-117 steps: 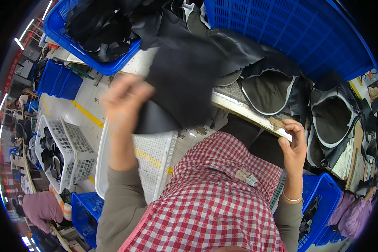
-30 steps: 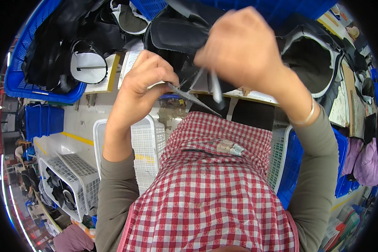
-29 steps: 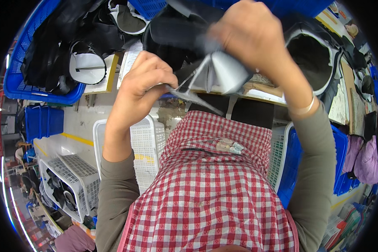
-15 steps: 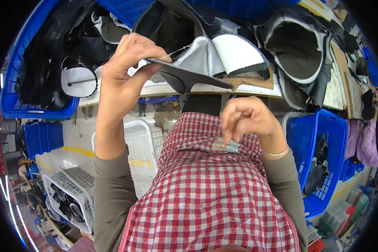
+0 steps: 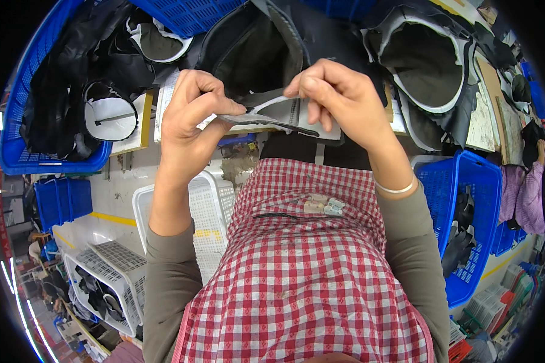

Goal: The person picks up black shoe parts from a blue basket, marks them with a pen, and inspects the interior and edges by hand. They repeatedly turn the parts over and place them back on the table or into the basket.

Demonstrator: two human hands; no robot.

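Two bare hands hold a black piece with a pale inner face [image 5: 271, 123] over the front edge of a worktable [image 5: 128, 144]. The left hand [image 5: 194, 115] pinches its left end between thumb and fingers; the right hand [image 5: 344, 101] has thumb and forefinger closed on its pale upper edge, the other fingers loosely curled.

Yellow marks like lettering show on the white basket [image 5: 211, 209] beside the left forearm; a red strip at the far left rim is too small to read.

Directly behind the piece stands a black shaft with a wide opening [image 5: 257, 60], backed by a blue crate [image 5: 181, 19]. Another black shaft with a white rim [image 5: 427, 63] crowds the right, and a blue crate of black pieces [image 5: 13, 145] takes the left end.

The table's edge passes just before the checked apron [image 5: 297, 266]. Grey floor [image 5: 115, 195] shows left of the white basket; a blue crate [image 5: 485, 242] stands beside the right sleeve [image 5: 409, 242].
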